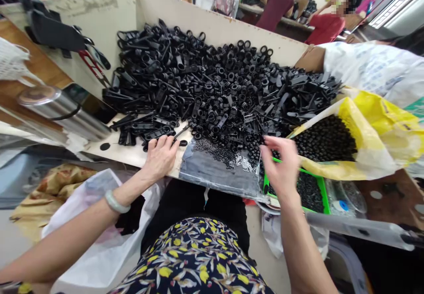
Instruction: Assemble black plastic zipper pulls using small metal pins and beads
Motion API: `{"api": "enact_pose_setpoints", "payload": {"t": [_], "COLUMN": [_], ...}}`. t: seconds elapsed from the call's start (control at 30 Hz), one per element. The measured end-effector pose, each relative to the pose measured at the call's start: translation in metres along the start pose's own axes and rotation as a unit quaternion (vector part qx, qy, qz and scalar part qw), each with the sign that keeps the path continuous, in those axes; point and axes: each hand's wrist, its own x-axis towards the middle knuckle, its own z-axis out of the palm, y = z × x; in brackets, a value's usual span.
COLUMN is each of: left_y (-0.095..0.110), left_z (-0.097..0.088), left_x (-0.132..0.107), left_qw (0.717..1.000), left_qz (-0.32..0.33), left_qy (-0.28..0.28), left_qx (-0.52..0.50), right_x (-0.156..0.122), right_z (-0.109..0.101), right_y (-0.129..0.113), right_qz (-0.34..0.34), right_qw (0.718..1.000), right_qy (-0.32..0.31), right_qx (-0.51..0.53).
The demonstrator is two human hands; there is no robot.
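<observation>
My left hand [160,157] rests at the near edge of a large heap of black plastic parts [212,86], with a thin black plastic piece [181,132] sticking out past its fingertips. A small black ring [183,143] lies just beyond those fingers. My right hand [280,166] hangs above a green tray [323,192] of black beads, its fingertips bunched at the heap's edge. Whatever they pinch is too small to tell. To its right, a yellow plastic bag [374,135] holds more black beads. Both hands are beside a grey sheet [212,172] scattered with tiny pins.
Pale board walls [198,20] surround the heap. Red-handled scissors [94,66] hang on the left wall, above a steel flask [62,112]. A white plastic bag [99,223] lies by my lap. Co-workers in a maroon top [281,6] and a red top [326,28] sit beyond.
</observation>
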Motion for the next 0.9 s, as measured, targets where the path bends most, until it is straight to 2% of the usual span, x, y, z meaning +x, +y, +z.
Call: {"api": "enact_pose_setpoints", "payload": {"t": [0.07,0.17,0.23,0.3,0.4,0.43,0.47,0.5,0.53,0.57,0.6,0.63,0.67,0.7,0.77,0.83,0.9], "left_y": [-0.001,-0.008,-0.014,-0.018,-0.014,-0.008,0.000,0.010,0.022,0.034,0.046,0.058,0.068,0.077,0.091,0.101,0.108], "left_z": [0.001,0.003,0.001,-0.004,-0.018,-0.024,-0.028,-0.032,-0.034,-0.035,-0.035,-0.034,-0.033,-0.032,-0.031,-0.032,-0.033], "left_x": [0.008,0.015,0.018,0.020,0.016,0.013,0.009,0.005,0.002,-0.001,-0.004,-0.005,-0.007,-0.008,-0.011,-0.014,-0.018], "left_qw": [1.000,1.000,0.999,0.998,0.976,0.954,0.918,0.862,0.784,0.707,0.643,0.591,0.553,0.531,0.519,0.518,0.504], "left_qz": [0.003,0.022,0.033,0.016,-0.086,-0.134,-0.183,-0.227,-0.252,-0.270,-0.284,-0.300,-0.309,-0.312,-0.314,-0.316,-0.321], "left_qy": [-0.005,0.004,0.015,0.035,0.075,0.076,0.064,0.031,-0.017,-0.059,-0.088,-0.100,-0.102,-0.099,-0.087,-0.079,-0.080], "left_qx": [0.024,0.018,-0.010,-0.058,-0.187,-0.258,-0.345,-0.453,-0.567,-0.651,-0.706,-0.743,-0.767,-0.781,-0.791,-0.791,-0.798], "right_x": [0.022,0.036,0.037,0.038,0.035,0.032,0.028,0.021,0.014,0.005,-0.003,-0.010,-0.017,-0.021,-0.025,-0.023,-0.021], "right_z": [0.047,0.094,0.106,0.108,0.098,0.094,0.090,0.087,0.085,0.083,0.081,0.080,0.080,0.079,0.079,0.082,0.087], "right_y": [0.017,0.035,0.042,0.043,0.034,0.028,0.022,0.015,0.007,-0.001,-0.008,-0.016,-0.022,-0.028,-0.036,-0.039,-0.039], "right_qz": [-0.033,-0.051,-0.055,-0.056,-0.054,-0.046,-0.032,-0.013,0.011,0.037,0.060,0.072,0.076,0.076,0.096,0.163,0.247], "right_qw": [0.990,0.957,0.941,0.939,0.951,0.960,0.972,0.983,0.987,0.981,0.961,0.936,0.912,0.893,0.867,0.836,0.797], "right_qy": [-0.128,-0.224,-0.248,-0.249,-0.209,-0.185,-0.162,-0.148,-0.155,-0.182,-0.229,-0.280,-0.326,-0.362,-0.400,-0.414,-0.408], "right_qx": [-0.046,-0.176,-0.222,-0.232,-0.222,-0.204,-0.169,-0.111,-0.029,0.061,0.141,0.199,0.237,0.257,0.282,0.322,0.371]}}
